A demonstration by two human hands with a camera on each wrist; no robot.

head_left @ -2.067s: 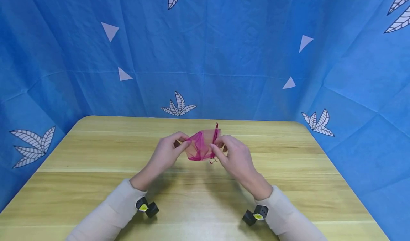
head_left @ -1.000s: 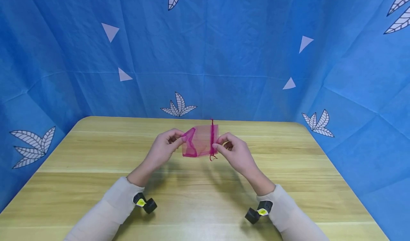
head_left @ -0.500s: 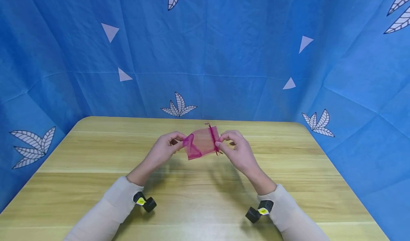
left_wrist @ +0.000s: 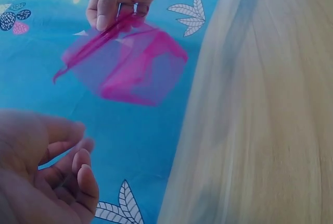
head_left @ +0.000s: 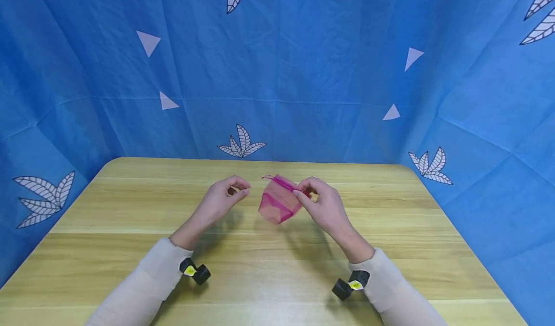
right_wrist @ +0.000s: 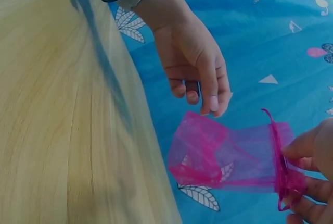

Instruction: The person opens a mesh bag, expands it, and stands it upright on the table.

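A small sheer magenta drawstring pouch (head_left: 279, 198) hangs in the air above the table. My right hand (head_left: 323, 205) pinches it between thumb and fingers at the corded mouth end. In the right wrist view, the drawstring (right_wrist: 279, 156) runs across the pouch close to that grip, and a loop sticks out at each side. The bottom of the pouch droops, with a darker folded band across it. My left hand (head_left: 218, 203) hovers to the left of the pouch, fingers loosely curled and holding nothing. In the left wrist view, a gap separates the left fingertips (left_wrist: 86, 174) from the pouch.
Beneath both hands spreads a light wood-grain table (head_left: 269, 278) with rounded far corners. A blue curtain (head_left: 277, 75) printed with white leaves and triangles rises behind it and along both sides. Small black cameras (head_left: 201, 274) are strapped at both wrists.
The left hand has let go of the pouch's bottom corner, which it pinched half a second ago. The pouch has swung down and tilted, now hanging from the right hand alone.
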